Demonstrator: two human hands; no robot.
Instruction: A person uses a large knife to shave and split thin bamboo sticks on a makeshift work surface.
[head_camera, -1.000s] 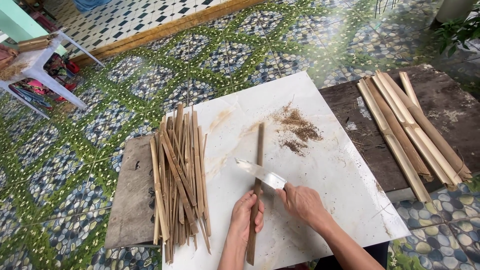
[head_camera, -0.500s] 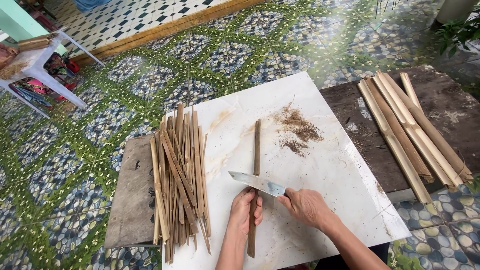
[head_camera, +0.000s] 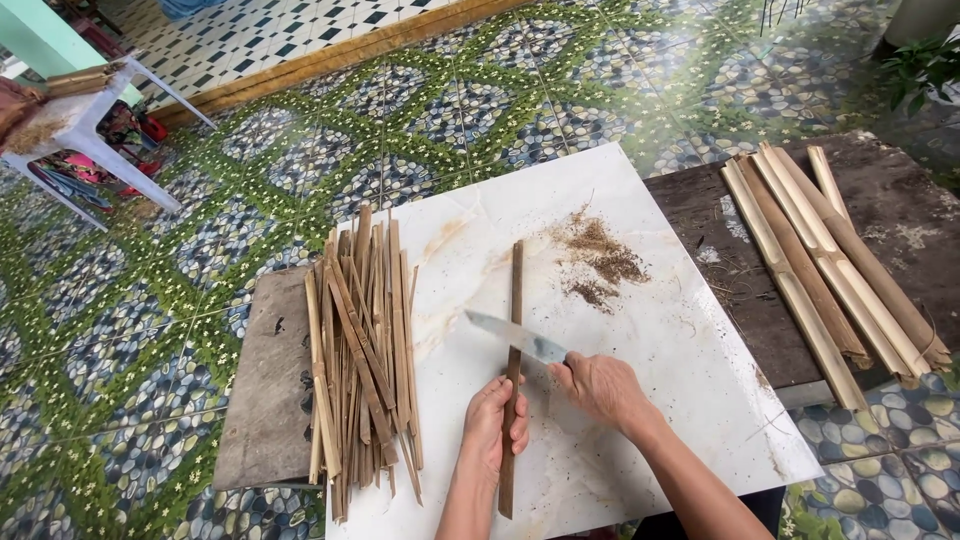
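White slab (head_camera: 690, 400) carries everything | split-strip pile (head_camera: 360, 350) at its left edge, thick canes (head_camera: 830, 260) off its right | bamboo strip (head_camera: 513, 370) mid-slab, left hand (head_camera: 495, 425) wrapped round it | right hand (head_camera: 600, 385) clenched on knife (head_camera: 515, 335), blade lower than before | risk: edge skids toward left fingers.

Slab (head_camera: 690, 390): white marbled stone or tile, smooth with a soft sheen, faintly stained brown.
Stick (head_camera: 515, 300) in my left hand (head_camera: 495, 430): brown split bamboo, matt and fibrous.
Knife (head_camera: 515, 337) in my right hand (head_camera: 600, 388): bare grey metal blade, dull shine.
Pile of strips (head_camera: 362, 350): dry bamboo, tan, rough-edged.
Thick slats (head_camera: 830, 270): pale bamboo, smoother, slightly glossy.
Shavings (head_camera: 600, 262): brown, crumbly, dusty.
Bench (head_camera: 720, 220): dark weathered wood, rough.
Floor (head_camera: 150, 350): patterned glazed tiles, glossy.
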